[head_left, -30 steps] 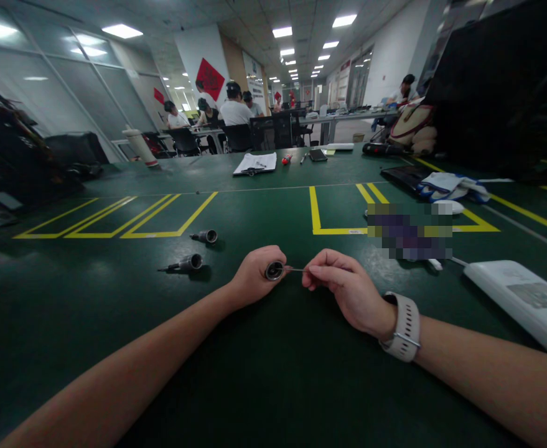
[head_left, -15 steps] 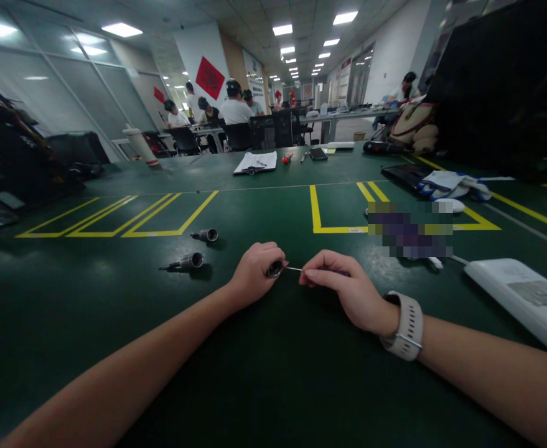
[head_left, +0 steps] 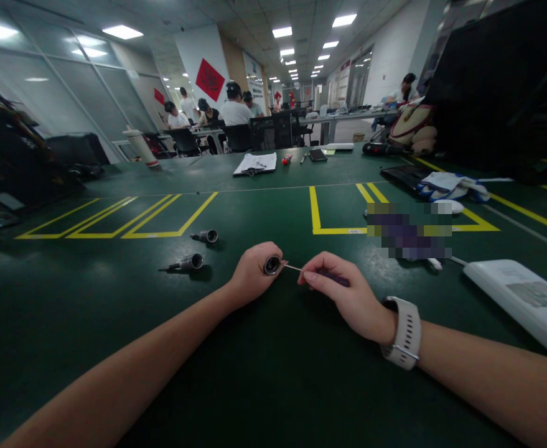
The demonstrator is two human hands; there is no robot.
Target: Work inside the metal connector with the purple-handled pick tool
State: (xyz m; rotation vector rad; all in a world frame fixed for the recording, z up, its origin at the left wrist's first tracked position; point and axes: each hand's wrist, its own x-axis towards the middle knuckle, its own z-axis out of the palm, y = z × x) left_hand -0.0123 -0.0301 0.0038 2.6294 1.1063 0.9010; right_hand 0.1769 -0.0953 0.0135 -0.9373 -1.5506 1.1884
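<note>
My left hand point(head_left: 253, 272) is closed around a small grey metal cylinder point(head_left: 272, 266), its open round end facing right. My right hand point(head_left: 343, 294) pinches a thin screwdriver point(head_left: 322, 274) with a dark handle, and its slim metal shaft reaches to the cylinder's mouth. Both hands rest low over the dark green table point(head_left: 264, 373). Two more grey cylinders lie to the left: one point(head_left: 188, 262) near my left hand with a thin pin sticking out, another point(head_left: 205, 236) a little farther back.
A white flat device point(head_left: 520, 302) lies at the right. White and blue gloves point(head_left: 450, 185) and a dark tablet point(head_left: 406, 175) sit at the back right. Papers point(head_left: 256, 163), a red tool and a phone point(head_left: 318, 154) lie far back. Yellow tape lines mark the table. People sit at distant desks.
The cylinder in my left hand has tipped slightly upward, and my right hand has shifted a little with the screwdriver's shaft still at the cylinder's mouth.
</note>
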